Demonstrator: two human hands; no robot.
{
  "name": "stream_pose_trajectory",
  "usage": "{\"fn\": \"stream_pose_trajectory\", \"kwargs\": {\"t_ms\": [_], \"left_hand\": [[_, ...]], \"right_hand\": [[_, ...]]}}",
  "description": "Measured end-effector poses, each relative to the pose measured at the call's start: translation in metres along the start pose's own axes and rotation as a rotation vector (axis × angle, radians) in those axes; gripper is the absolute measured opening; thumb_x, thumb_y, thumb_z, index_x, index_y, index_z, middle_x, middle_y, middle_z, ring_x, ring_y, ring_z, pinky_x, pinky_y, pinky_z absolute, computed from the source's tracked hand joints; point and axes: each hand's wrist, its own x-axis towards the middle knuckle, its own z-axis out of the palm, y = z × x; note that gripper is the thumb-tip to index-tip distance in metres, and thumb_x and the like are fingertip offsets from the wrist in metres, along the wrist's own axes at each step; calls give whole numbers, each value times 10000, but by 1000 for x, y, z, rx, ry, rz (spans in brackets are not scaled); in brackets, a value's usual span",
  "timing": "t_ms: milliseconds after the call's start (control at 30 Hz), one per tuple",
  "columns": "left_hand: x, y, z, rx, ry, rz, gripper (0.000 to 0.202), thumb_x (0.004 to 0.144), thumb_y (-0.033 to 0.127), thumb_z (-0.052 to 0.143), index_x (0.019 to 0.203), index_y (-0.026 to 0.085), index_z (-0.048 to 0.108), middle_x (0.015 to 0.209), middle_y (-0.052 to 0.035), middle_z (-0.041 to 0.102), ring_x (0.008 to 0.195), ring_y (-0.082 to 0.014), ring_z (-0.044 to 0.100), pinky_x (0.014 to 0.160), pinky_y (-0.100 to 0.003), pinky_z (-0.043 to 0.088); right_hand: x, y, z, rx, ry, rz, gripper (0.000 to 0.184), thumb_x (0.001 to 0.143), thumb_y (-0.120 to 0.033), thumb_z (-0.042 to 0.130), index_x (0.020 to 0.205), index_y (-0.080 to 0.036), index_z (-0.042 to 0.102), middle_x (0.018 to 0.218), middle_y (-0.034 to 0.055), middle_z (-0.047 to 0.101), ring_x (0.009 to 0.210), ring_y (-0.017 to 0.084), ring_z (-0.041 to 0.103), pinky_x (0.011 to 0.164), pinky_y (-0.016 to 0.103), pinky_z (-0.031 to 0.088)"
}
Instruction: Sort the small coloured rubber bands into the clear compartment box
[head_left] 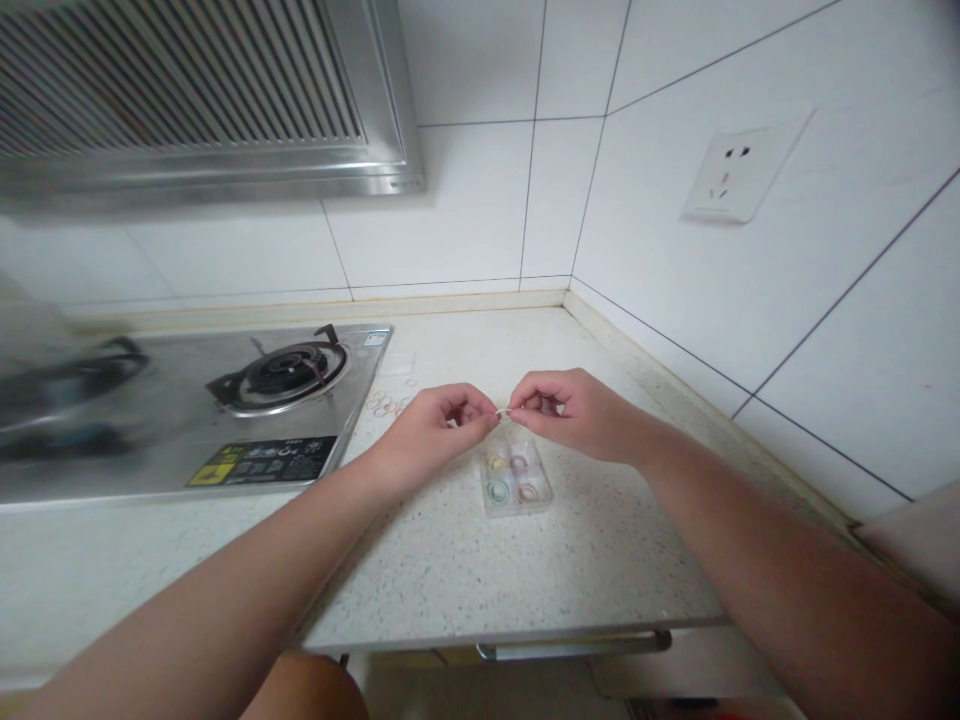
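Between my two hands, above the counter, a thin whitish hair tie [503, 411] is pinched at both ends. My left hand [457, 420] grips its left side with thumb and forefinger; my right hand [566, 412] grips its right side the same way. Just below sits a clear divided plastic box [517, 508]. Its visible compartments hold small rings: yellow ones [495, 462], pinkish-purple ones [519, 462], green ones [498, 491] and reddish-brown ones [529, 492]. My hands partly cover the box's far part. Several loose rings [384, 404] lie on the counter left of my left hand.
A steel gas stove [292, 400] with a black burner lies to the left, under a range hood [225, 90]. A clear flat piece [397, 364] rests behind the loose rings. Tiled walls meet at the back right, with a socket [739, 175]. A drawer handle [574, 645] is below the counter [420, 590].
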Motion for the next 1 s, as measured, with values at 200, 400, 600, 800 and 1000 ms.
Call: {"fn": "stream_pose_trajectory", "kwargs": {"t_ms": [200,400,600,800,1000], "left_hand": [[0,1,0,-10,-6,3,173,867,316,651,865,145,667,694,17,573,611,-97,498,573,-226,392],[0,0,0,-15,-12,-1,177,865,321,654,861,144,663,690,20,572,596,-93,496,561,-224,386],[0,-3,-1,-11,-13,12,167,862,315,661,865,147,664,703,18,580,609,-93,497,568,-225,382],[0,1,-1,-10,-9,10,181,847,328,668,840,148,657,689,18,574,607,-97,494,560,-227,369],[-1,4,0,-28,-11,24,190,847,335,677,838,146,656,698,17,571,617,-96,489,575,-232,370]], "right_hand": [[0,0,-1,-9,1,-7,198,909,-350,631,894,-158,677,670,-12,571,600,98,485,554,233,380],[0,1,-1,-27,8,-22,200,905,-355,636,903,-159,677,668,-14,567,591,97,481,549,232,381],[0,1,-1,-40,12,-23,180,894,-341,647,894,-164,680,651,-22,550,574,92,460,537,231,368],[0,0,-2,-42,10,-26,178,882,-342,655,874,-166,675,653,-21,554,574,93,461,536,233,366],[-1,-4,-2,-29,23,-30,187,875,-351,662,848,-166,661,671,-14,565,595,98,473,547,237,376]]}}
